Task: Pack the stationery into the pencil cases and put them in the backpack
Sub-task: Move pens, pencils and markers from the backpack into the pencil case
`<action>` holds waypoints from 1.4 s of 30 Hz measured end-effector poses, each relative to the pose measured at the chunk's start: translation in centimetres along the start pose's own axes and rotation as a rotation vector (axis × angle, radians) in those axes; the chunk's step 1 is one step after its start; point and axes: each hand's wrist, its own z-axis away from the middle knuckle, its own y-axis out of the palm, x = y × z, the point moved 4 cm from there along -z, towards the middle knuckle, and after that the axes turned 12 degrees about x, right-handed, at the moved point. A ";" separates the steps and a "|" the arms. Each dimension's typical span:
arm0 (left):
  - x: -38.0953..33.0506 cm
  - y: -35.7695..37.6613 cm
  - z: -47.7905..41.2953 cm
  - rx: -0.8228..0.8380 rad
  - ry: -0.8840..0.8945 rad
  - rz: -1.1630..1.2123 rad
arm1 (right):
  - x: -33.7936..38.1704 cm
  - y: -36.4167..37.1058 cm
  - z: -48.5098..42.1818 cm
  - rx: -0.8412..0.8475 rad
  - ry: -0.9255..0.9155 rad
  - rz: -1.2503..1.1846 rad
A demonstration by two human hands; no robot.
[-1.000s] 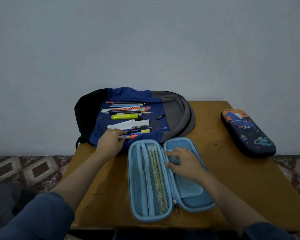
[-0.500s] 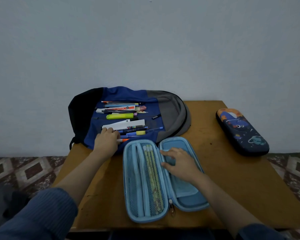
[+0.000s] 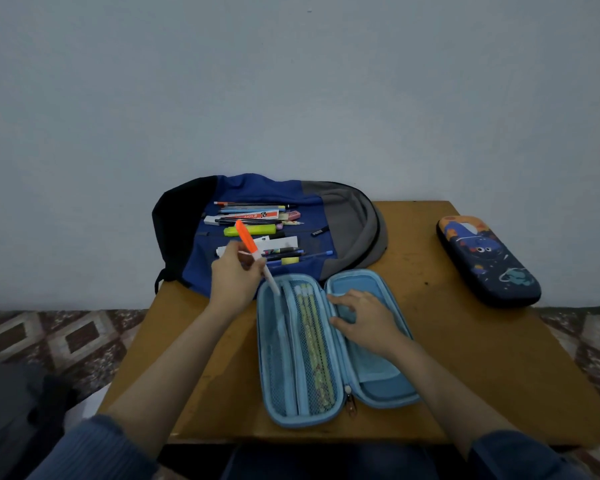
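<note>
Orange-capped white marker [image 3: 251, 247] is now raised off blue backpack [image 3: 257, 185], pinched by left fingers [image 3: 234, 251]; right fingers [image 3: 343, 299] are spread inside open light-blue pencil case [image 3: 371, 282].

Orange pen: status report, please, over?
Left hand pinches orange pen, white end over left half of blue case. Right hand open, resting on right half. Pencils in mesh pocket alongside, not blocking.

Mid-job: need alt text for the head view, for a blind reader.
The left hand holds an orange-capped white pen tilted over the open light-blue pencil case on the table, while the right hand rests open on the case's right half. Behind, loose stationery lies on a flat blue backpack; a dark space-print pencil case sits closed at far right.
</note>
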 end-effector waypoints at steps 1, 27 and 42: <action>0.5 0.2 0.7 0.020 -0.017 0.010 | 0.1 0.0 0.0 -0.001 0.005 0.004; 3.3 4.4 4.8 0.379 -0.149 -0.158 | 0.1 0.2 0.0 -0.015 0.030 0.008; 2.6 3.1 3.6 0.192 -0.086 -0.112 | -0.1 -0.1 0.0 -0.016 0.032 -0.020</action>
